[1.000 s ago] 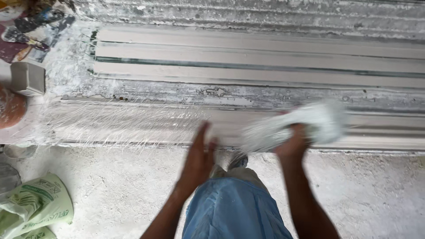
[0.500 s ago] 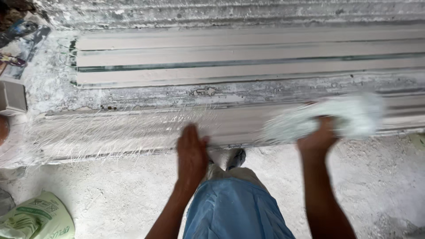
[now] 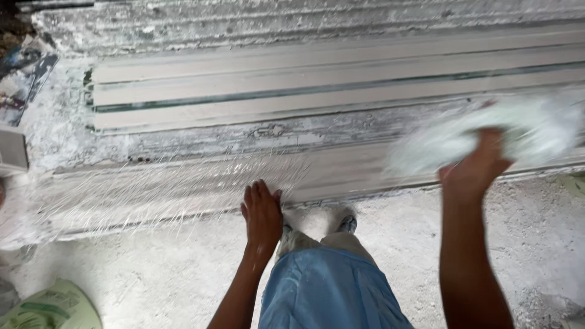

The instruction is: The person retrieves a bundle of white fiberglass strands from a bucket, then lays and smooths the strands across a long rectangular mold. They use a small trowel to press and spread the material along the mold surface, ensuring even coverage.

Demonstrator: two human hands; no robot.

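Right hand [image 3: 478, 170], clenched on a blurred white fibre wad [image 3: 487, 137], has swung further right along the long plaster-coated moulding [image 3: 183, 189]. Left hand [image 3: 262, 213] stays flat, open, pressing the moulding's near edge; fibre-laying continues rightward.

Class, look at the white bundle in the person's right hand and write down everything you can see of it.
The white bundle is a loose, fluffy mass of pale fibre, whitish with a faint green tinge. It is blurred, so its edges and exact make-up cannot be told. It spreads wide to either side of the right hand, which grips it from below. It lies low over the long plaster-caked mould; whether it touches the surface is unclear. Similar thin strands lie spread on the mould near the left hand.
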